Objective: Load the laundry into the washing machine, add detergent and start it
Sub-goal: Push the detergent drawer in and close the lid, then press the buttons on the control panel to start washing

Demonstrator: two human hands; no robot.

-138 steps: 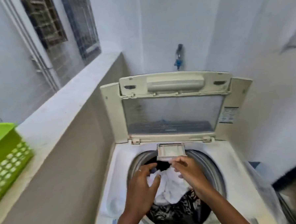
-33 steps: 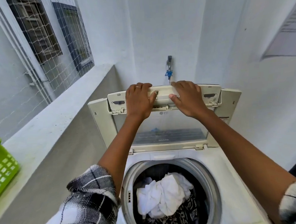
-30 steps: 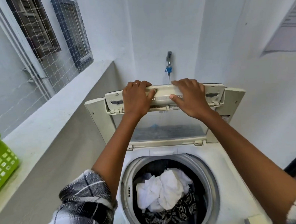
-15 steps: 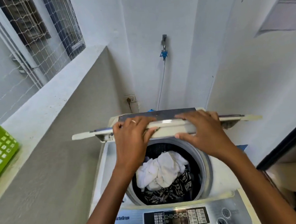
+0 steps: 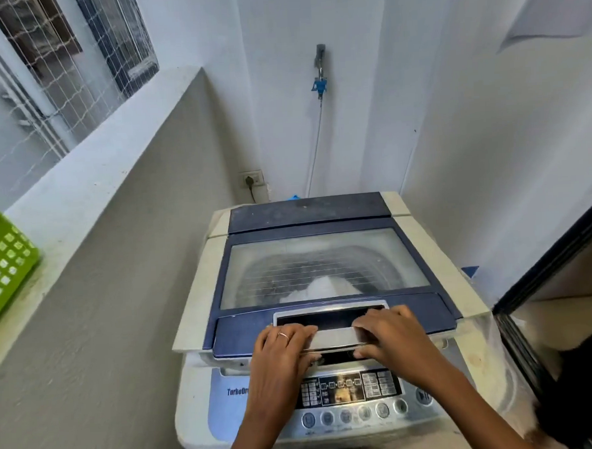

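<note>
Gripping the handle (image 5: 333,337), both hands (image 5: 281,354) (image 5: 393,339) held the lid (image 5: 324,267) nearly shut. Laundry (image 5: 320,288) lay inside. Starting the washer (image 5: 352,415) remained, seemingly.

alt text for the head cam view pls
Both hands, left hand and right hand, grip the handle of a top-load washing machine's lid, lowered nearly flat. White laundry shows through its window; a green basket sits on the left ledge.

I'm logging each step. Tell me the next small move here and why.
Probably let go of the lid handle and reach for the buttons: the lid lies flat, laundry shows through its window, and both the left hand and right hand grip the handle.
</note>
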